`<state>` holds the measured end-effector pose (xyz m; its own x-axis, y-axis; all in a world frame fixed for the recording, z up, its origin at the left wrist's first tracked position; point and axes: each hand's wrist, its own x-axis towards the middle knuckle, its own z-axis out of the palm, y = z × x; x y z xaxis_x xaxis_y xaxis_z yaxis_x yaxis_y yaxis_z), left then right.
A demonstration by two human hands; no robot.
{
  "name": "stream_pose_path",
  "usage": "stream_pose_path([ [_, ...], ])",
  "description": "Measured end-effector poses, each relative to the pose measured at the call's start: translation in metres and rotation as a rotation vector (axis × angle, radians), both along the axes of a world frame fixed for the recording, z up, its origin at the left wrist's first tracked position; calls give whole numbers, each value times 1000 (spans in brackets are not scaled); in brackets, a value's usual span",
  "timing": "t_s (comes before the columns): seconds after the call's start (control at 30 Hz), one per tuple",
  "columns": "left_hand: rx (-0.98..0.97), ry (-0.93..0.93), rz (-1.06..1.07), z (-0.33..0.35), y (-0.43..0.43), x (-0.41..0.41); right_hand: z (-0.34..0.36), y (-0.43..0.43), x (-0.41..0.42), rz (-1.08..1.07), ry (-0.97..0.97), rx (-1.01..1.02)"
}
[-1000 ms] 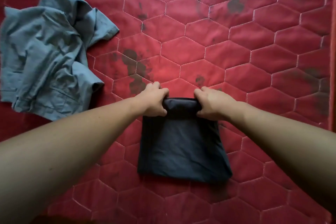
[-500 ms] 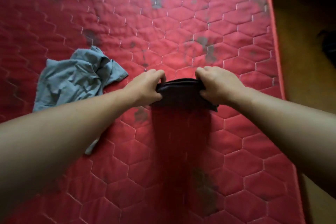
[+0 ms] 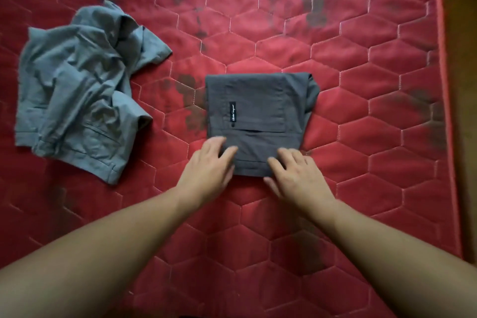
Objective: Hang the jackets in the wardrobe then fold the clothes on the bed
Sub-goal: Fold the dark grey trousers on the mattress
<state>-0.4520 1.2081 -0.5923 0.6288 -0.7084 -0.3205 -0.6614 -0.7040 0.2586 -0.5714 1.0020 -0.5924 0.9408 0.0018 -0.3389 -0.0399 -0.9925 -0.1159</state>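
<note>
A dark grey garment (image 3: 260,111), folded into a neat rectangle with a pocket and a small black label facing up, lies on the red quilted mattress (image 3: 361,64). My left hand (image 3: 209,170) rests flat on its near left corner with straight fingers. My right hand (image 3: 296,173) lies flat on its near right edge, fingers spread. To the left, a crumpled blue-grey garment (image 3: 80,95) lies unfolded in a heap, apart from both hands.
The mattress's right edge (image 3: 444,85) runs down the frame's right side, with brown floor (image 3: 464,111) beyond it. Dark stains mark the quilted surface around the folded garment.
Both hands gripped the dark garment's far edge and lifted it. Now it lies folded flat farther from me, and both hands have let go and rest flat on its near edge.
</note>
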Motion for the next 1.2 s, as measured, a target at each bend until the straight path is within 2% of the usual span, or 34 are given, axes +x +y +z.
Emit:
stream_pose_path([
  [0.07, -155, -112, 32, -18, -19, 15, -18, -5, 23, -31, -167, 14],
  [0.1, -173, -160, 38, -26, -29, 25, -27, -8, 39, -43, -212, -4],
  [0.23, -14, -241, 31, -66, -55, 60, -67, -25, 86, -117, -143, -91],
  [0.37, 25, -223, 53, -92, -49, 65, -99, -33, 87, -150, -133, -79],
  [0.5, 121, -173, -25, -66, -56, 82, -77, -42, 98, -120, 13, -63],
  [0.63, 133, -234, -67, -48, -57, 119, -58, -69, 122, -54, -60, -133],
  [0.7, 183, -199, -136, -55, -56, 136, -65, -87, 137, -20, 5, -187],
  [0.77, 205, -114, -162, -63, -55, 145, -76, -102, 146, -36, 113, -156],
  [0.83, 181, -89, -150, -69, -56, 148, -82, -106, 151, -64, 153, -108],
  [0.93, 69, -51, -19, -62, -54, 134, -70, -89, 134, -176, 58, -77],
  [1.0, -104, 30, 229, -55, -48, 113, -61, -74, 113, -459, -82, 56],
  [1.07, -279, 170, 451, -48, -38, 90, -54, -59, 91, -755, -142, 274],
  [1.2, -461, 468, 780, -40, -31, 83, -46, -48, 88, -1074, -183, 787],
])
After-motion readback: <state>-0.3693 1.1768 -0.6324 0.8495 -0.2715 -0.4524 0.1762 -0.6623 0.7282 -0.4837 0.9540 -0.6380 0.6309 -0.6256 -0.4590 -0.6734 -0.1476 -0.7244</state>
